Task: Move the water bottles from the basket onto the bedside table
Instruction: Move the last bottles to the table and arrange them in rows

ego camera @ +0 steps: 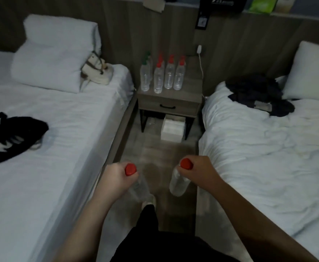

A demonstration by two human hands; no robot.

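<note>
Both hands loaded. My left hand (117,178) is curled round the neck of the left bottle (139,188), fist just under its red cap, body hanging down and tilted in. My right hand (198,169) does the same with the right bottle (178,184): fingers wrapped at the neck, red cap poking out on top. Both bottles are in the air over the floor strip between the left bed (60,120) and the right bed (268,148), well short of the bedside table (191,89). The basket is not in view.

The standing bottles (169,76) already fill the left and middle of the table top, mostly red caps, green ones at the back left. There is bare wood to the right and front, where a cable (201,63) hangs down beside it. A white box (173,127) sits under the table.

Handling, my guess: clear thin plastic, ribbed, looks full, so some weight and a soft wall that dents if squeezed mid-body. The neck under the cap is the stiff part, so the grip is right where it should be. A smooth wall could slip; the cap ridge stops that. When I set them down they must land flat on the base, since tall narrow bottles tip easily and could knock over the row.
</note>
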